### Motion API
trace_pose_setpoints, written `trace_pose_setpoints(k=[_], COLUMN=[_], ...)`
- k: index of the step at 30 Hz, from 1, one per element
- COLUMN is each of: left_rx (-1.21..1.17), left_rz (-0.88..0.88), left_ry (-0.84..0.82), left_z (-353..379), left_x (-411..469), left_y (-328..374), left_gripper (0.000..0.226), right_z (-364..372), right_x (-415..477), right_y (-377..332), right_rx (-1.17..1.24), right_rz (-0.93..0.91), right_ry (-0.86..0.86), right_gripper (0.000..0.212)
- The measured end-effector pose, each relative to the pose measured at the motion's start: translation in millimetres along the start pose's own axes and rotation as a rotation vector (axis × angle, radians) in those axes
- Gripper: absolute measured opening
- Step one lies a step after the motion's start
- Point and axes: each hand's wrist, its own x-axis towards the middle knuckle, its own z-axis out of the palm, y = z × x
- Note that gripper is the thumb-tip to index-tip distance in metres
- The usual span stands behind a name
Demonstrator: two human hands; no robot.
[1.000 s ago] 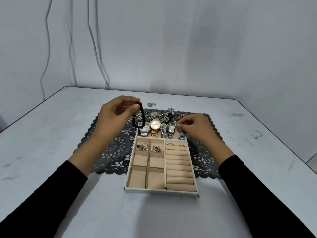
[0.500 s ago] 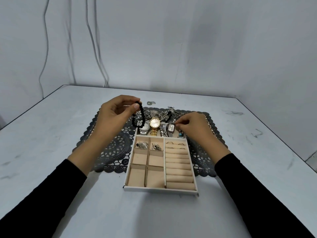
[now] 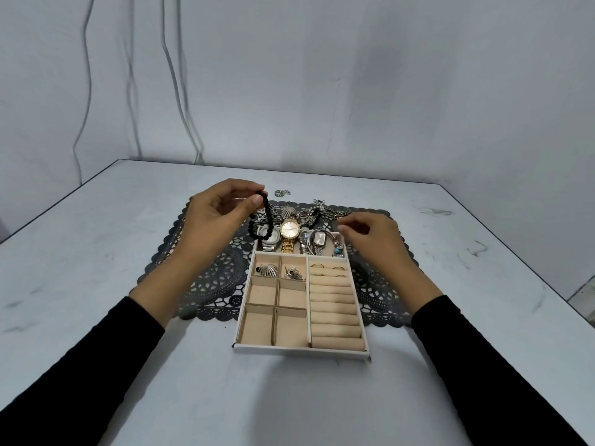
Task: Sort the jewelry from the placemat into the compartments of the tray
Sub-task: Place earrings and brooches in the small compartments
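A beige tray (image 3: 302,348) with white rim lies on a black lace placemat (image 3: 206,281). Its far long compartment holds several watches (image 3: 291,235). A silver shell piece (image 3: 268,270) and small earrings (image 3: 294,273) fill the two far small compartments; rings (image 3: 328,268) sit in the ring rolls. My left hand (image 3: 219,220) pinches a black bead bracelet (image 3: 265,220) that hangs over the tray's far left corner. My right hand (image 3: 373,236) hovers with curled fingers at the tray's far right corner. Loose chains and jewelry (image 3: 317,212) lie on the mat behind the tray.
A small ring-like piece (image 3: 282,192) lies on the grey table beyond the mat. Cables (image 3: 180,91) hang down the wall at the back left. The table's edges run at the left and right.
My right hand has drawn slightly right and back from the watches. The left hand still holds the bead bracelet up in nearly the same spot.
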Motion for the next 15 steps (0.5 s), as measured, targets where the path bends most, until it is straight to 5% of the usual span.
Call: trace_pose_setpoints(k=[15], left_rx=[-0.134], left_rz=[-0.066], left_ry=[-0.083], left_z=[4], left_x=[-24], left_y=[11], left_gripper=[0.017], right_z=[-14], right_x=[-48], right_y=[38], right_rx=[-0.255], right_rz=[0.029], right_ry=[-0.003], right_gripper=[0.033])
